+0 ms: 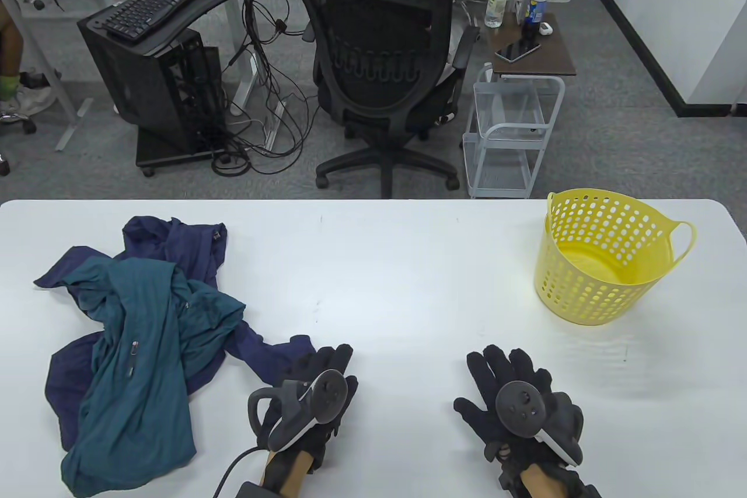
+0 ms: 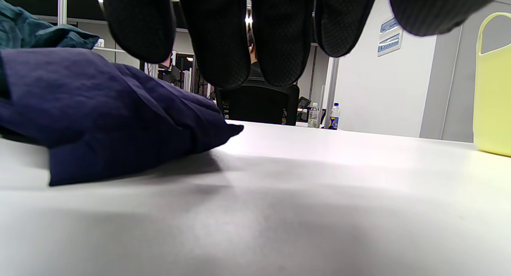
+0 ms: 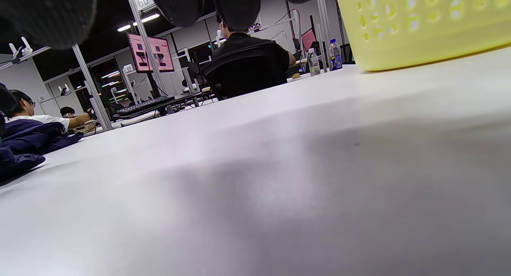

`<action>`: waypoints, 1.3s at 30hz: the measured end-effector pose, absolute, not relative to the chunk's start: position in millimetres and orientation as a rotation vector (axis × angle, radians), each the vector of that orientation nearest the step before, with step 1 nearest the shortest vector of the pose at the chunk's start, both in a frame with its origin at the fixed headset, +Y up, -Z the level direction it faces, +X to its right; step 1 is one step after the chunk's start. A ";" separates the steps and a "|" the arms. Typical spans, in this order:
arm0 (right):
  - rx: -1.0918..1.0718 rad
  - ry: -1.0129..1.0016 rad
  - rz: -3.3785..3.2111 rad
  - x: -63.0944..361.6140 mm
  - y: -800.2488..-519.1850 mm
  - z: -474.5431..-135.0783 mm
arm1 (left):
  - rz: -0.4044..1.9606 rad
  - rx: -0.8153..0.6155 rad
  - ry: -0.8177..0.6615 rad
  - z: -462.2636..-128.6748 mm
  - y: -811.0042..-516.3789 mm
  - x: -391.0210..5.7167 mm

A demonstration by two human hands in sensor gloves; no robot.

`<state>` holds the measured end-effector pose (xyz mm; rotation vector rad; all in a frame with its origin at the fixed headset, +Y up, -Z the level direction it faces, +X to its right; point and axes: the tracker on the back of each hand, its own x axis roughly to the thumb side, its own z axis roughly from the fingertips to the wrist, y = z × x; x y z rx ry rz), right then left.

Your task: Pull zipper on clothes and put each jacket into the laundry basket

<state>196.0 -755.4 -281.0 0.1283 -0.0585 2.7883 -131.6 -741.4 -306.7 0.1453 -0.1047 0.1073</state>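
I am hovering both hands flat over the table, fingers straight and holding nothing: my left hand is sitting just beside the tip of a navy sleeve, my right hand is lying over bare tabletop well apart from any cloth. The two jackets are lying heaped to the left of my left hand, the teal jacket draped across the navy jacket. I am judging both to be thin, light and limp, so they are going to bunch and slide rather than hold shape; one hand should be pinning the fabric by the zipper track while the other is pinching the small silvery zipper pull on the teal front. The laundry basket is standing beyond my right hand and off to its right, looking empty.

The table view is giving me the whole heap and the pull; the left wrist view is showing only the navy sleeve end under my fingertips, clear of them. The right wrist view is showing the basket's pierced wall and bare table
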 end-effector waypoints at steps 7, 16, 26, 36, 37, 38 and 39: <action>0.124 -0.081 2.771 196.9 -752.8 -280.6 | 0.062 0.209 -0.064 -315.5 -712.5 -142.0; 0.115 -0.079 2.771 197.8 -752.5 -280.4 | 0.019 0.279 0.015 -339.5 -662.0 -180.9; 0.083 -0.100 2.771 202.3 -751.3 -280.0 | -0.100 0.237 0.205 -363.1 -654.0 -248.0; 0.067 -0.102 2.759 206.4 -750.9 -280.6 | -0.063 0.139 0.524 -363.3 -685.0 -335.6; 0.069 -0.097 2.762 205.6 -751.1 -280.9 | -0.039 0.045 0.553 -363.8 -692.4 -344.2; 0.071 -0.095 2.764 205.1 -751.2 -281.1 | -0.034 -0.011 0.567 -364.4 -697.4 -348.6; 0.076 -0.090 2.766 204.1 -751.4 -281.2 | -0.030 -0.091 0.579 -365.1 -705.9 -354.6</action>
